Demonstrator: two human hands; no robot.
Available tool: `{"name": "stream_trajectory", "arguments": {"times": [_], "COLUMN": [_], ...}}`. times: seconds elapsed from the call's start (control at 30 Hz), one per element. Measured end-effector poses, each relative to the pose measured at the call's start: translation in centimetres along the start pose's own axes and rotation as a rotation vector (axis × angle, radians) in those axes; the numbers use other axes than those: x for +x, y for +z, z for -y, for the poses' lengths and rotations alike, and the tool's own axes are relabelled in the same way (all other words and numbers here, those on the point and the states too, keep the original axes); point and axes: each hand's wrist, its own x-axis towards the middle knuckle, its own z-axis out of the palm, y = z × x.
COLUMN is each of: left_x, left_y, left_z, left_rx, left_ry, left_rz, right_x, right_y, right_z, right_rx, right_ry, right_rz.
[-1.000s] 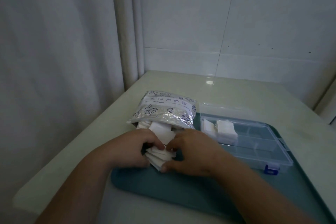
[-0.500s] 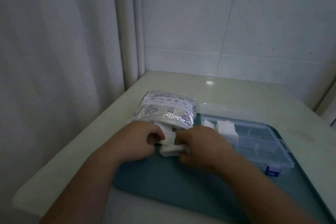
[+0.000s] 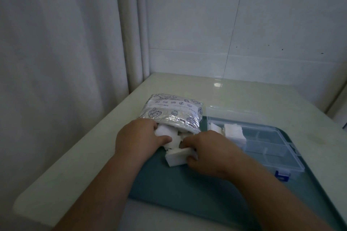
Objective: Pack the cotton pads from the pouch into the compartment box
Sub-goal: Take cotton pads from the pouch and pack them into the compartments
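Observation:
A silver printed pouch (image 3: 172, 112) lies on the table with its mouth toward me, and white cotton pads (image 3: 166, 130) spill out of it. My left hand (image 3: 139, 137) rests at the pouch mouth, its fingers curled over the loose pads. My right hand (image 3: 208, 153) grips a small stack of cotton pads (image 3: 178, 157) just in front of the pouch. The clear compartment box (image 3: 262, 148) stands open to the right, with a few pads (image 3: 232, 131) in its far-left compartments.
Pouch front and box sit on a teal tray (image 3: 169, 189) on a pale table (image 3: 84, 155). A curtain hangs at the left and a tiled wall stands behind. The box's blue latch (image 3: 281, 175) faces me.
My right hand has drawn a stack of pads out and slightly toward me. My left hand has moved up to the pouch mouth.

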Motion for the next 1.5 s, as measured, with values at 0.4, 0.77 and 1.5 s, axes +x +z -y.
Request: {"name": "stream_trajectory", "arguments": {"times": [0.4, 0.77, 1.5], "left_x": [-0.2, 1.0, 3.4], "left_y": [0.6, -2.2, 0.8], "left_z": [-0.6, -0.6, -7.8], "left_rx": [-0.186, -0.718, -0.72], "left_ry": [-0.006, 0.019, 0.102], "left_rz": [-0.01, 0.088, 0.143], "right_x": [-0.3, -1.3, -2.8], "right_y": [-0.4, -2.4, -4.1], "right_z": [0.0, -4.4, -8.4], "right_rx": [0.07, 0.445, 1.005], "right_ry": [-0.001, 0.223, 0.339], "right_rz": [-0.03, -0.19, -0.351]}}
